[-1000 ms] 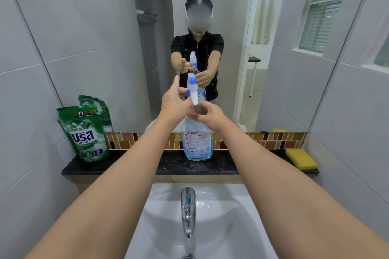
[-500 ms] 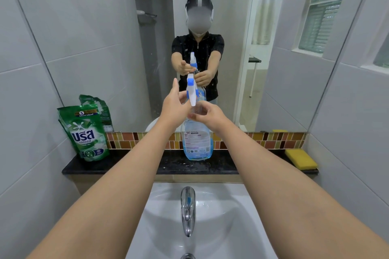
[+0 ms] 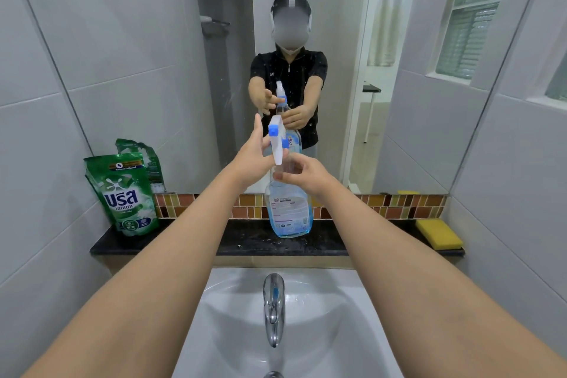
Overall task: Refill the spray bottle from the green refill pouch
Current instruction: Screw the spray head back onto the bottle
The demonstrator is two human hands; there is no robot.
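Blue-tipped sprayer (image 3: 277, 139) tops the bottle (image 3: 288, 209) on the bench (image 3: 190, 242); your right hand (image 3: 302, 172) grips its neck, your left hand (image 3: 253, 153) touches the sprayer, fingers straight. Pouch (image 3: 124, 193) stands left.

Your bottle (image 3: 288, 212) stands mid-ledge (image 3: 214, 244) behind the sink (image 3: 322, 316), before the mirror (image 3: 352, 40); the pouch (image 3: 124, 193) sits far left, the sponge (image 3: 438, 233) far right.
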